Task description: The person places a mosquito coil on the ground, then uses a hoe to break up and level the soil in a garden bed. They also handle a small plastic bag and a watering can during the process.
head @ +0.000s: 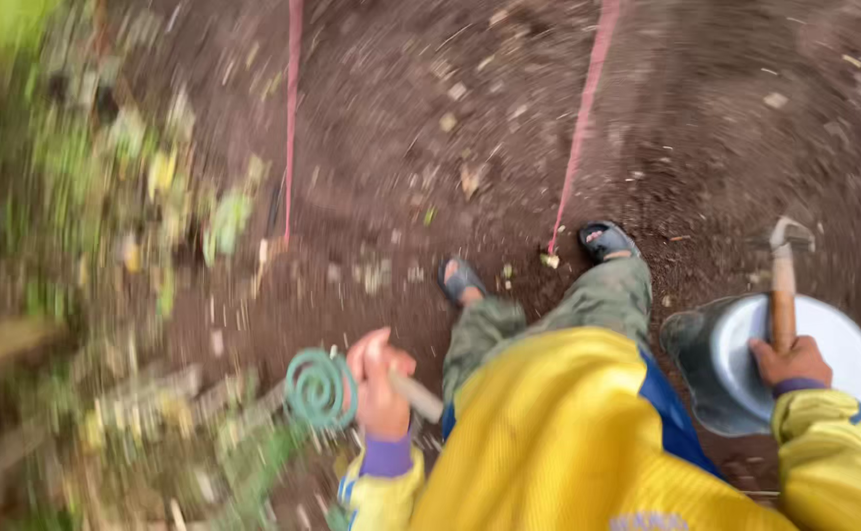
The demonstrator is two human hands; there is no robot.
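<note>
1. Head view: the picture is smeared with motion blur, so fine detail is being lost throughout.
2. The left hand [379,385] is curling shut around a pale stick [414,395], which is poking out from the hand toward the person's body.
3. A green spiral coil [319,389] is sitting right against the outer side of the left hand; whether the fingers are pinching it or it is fixed to the stick is not possible to tell.
4. The right hand [792,362] is gripping the wooden handle of a hammer [782,285], with the metal head pointing up and away from the hand.
5. A grey metal pan [735,364] with a pale round face is lying right under the right hand and behind the hammer handle; it appears to be held in the same grip, though the blur is hiding the contact.
6. Both wrists are showing purple cuffs under yellow sleeves [833,462].
7. Beyond the hands, two feet in sandals [462,280] are standing on dark soil [430,88].
8. Two red strings [580,123] are running across the soil away from the feet.
9. Out past the left hand, green plants [106,197] are blurring along the edge.
</note>
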